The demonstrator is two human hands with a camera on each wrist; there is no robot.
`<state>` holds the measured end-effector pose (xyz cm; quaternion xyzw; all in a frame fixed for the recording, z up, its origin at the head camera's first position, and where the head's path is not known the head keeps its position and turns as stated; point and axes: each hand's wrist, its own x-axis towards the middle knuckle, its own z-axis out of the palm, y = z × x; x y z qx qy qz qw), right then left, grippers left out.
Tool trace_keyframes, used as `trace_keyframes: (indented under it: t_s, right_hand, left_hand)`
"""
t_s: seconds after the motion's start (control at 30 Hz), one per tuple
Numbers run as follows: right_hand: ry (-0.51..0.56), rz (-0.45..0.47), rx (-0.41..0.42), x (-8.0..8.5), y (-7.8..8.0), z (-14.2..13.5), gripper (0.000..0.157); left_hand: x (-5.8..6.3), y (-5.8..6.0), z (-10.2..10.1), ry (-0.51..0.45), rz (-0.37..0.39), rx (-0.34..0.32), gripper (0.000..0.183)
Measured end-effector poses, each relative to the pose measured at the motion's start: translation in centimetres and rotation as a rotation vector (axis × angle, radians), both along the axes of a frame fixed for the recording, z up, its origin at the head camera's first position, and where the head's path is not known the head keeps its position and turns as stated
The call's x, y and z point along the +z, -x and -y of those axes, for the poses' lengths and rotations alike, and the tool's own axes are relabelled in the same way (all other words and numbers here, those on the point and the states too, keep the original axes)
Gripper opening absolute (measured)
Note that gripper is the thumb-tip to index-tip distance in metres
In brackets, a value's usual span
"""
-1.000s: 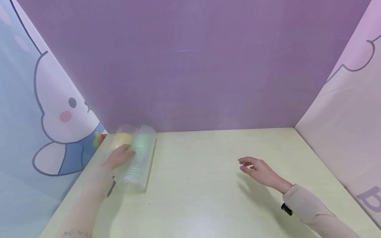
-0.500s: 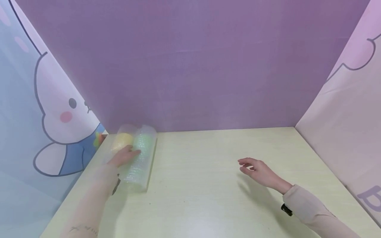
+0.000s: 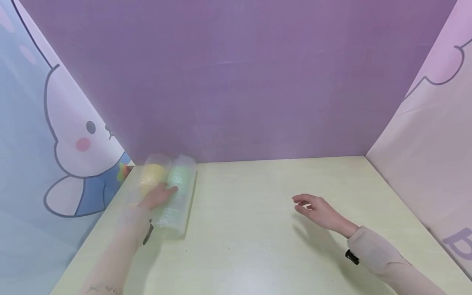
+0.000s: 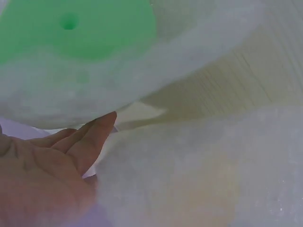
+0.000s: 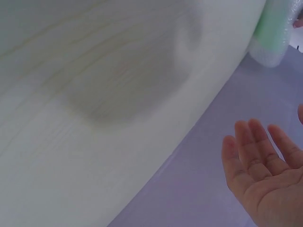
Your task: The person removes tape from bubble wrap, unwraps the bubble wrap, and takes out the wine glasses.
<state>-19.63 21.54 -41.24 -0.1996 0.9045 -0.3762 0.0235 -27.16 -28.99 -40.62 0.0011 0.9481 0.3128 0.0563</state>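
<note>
Two bubble-wrapped rolls lie side by side at the table's far left, the yellow roll (image 3: 153, 174) on the outer side and the green roll (image 3: 178, 178) on the inner. My left hand (image 3: 158, 196) reaches over the join between them, one digit extending onto the green roll. In the left wrist view, straight fingers (image 4: 97, 139) touch the wrap below the green core (image 4: 113, 33), which has a small hole in its end. The yellow roll's wrap fills the lower right there. My right hand (image 3: 313, 209) hovers above the table, fingers relaxed, palm and fingers bare in its wrist view.
The pale wooden table (image 3: 243, 229) carries the rolls near its back left corner. A purple wall (image 3: 250, 82) rises behind it. Printed panels flank it, the left panel (image 3: 62, 229) bearing a cartoon rabbit.
My left hand has slid a little rightward, from the yellow roll toward the green one. The rolls shift very slightly right in view. My right hand keeps nearly the same pose.
</note>
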Motion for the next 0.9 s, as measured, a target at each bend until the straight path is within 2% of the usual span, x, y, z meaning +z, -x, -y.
trace_keyframes:
  t_s: [0.03, 0.07, 0.13, 0.17, 0.23, 0.27, 0.3, 0.33, 0.4, 0.53, 0.77, 0.9]
  right_hand:
    - [0.002, -0.002, -0.001, 0.0, 0.1, 0.0, 0.037]
    - [0.000, -0.008, 0.004, 0.0, 0.1, 0.0, 0.037]
    - [0.002, -0.008, 0.004, 0.0, 0.2, 0.1, 0.036]
    - [0.004, -0.005, 0.002, 0.0, 0.2, 0.1, 0.036]
    - [0.005, 0.004, 0.000, -0.1, 0.1, 0.1, 0.036]
    - [0.005, 0.004, 0.005, -0.1, 0.1, 0.1, 0.036]
    - [0.008, 0.010, 0.001, -0.1, 0.1, 0.2, 0.036]
    - [0.010, 0.013, 0.002, -0.2, 0.1, 0.2, 0.036]
    - [0.015, 0.012, 0.010, -0.1, 0.0, 0.3, 0.036]
    - [0.021, 0.018, 0.020, 0.1, -0.2, 0.4, 0.037]
    - [0.013, 0.024, 0.026, 0.3, -0.1, 0.4, 0.037]
    - [0.014, 0.027, 0.030, 0.3, -0.1, 0.5, 0.037]
  left_hand:
    - [-0.6, 0.4, 0.3, 0.004, -0.050, 0.021, 0.094]
    - [-0.6, 0.4, 0.3, 0.009, -0.093, 0.037, 0.097]
    - [-0.5, 0.2, 0.1, 0.059, -0.104, 0.007, 0.101]
    - [-0.6, 0.2, 0.1, 0.081, -0.152, 0.034, 0.102]
    - [-0.9, 0.1, 0.0, 0.146, -0.197, 0.038, 0.097]
    - [-0.3, -0.5, -0.5, 0.173, -0.177, 0.014, 0.091]
    - [-0.4, -0.7, -0.7, 0.191, -0.151, -0.006, 0.086]
    - [0.1, -1.3, -1.2, 0.179, -0.098, -0.006, 0.082]
    - [0.0, -1.8, -1.6, 0.167, -0.003, -0.020, 0.075]
    - [-0.1, -2.5, -2.2, 0.111, 0.036, 0.013, 0.075]
    - [0.3, -2.7, -2.3, 0.110, -0.001, -0.033, 0.070]
    - [0.4, -2.7, -2.7, 0.084, 0.044, -0.026, 0.072]
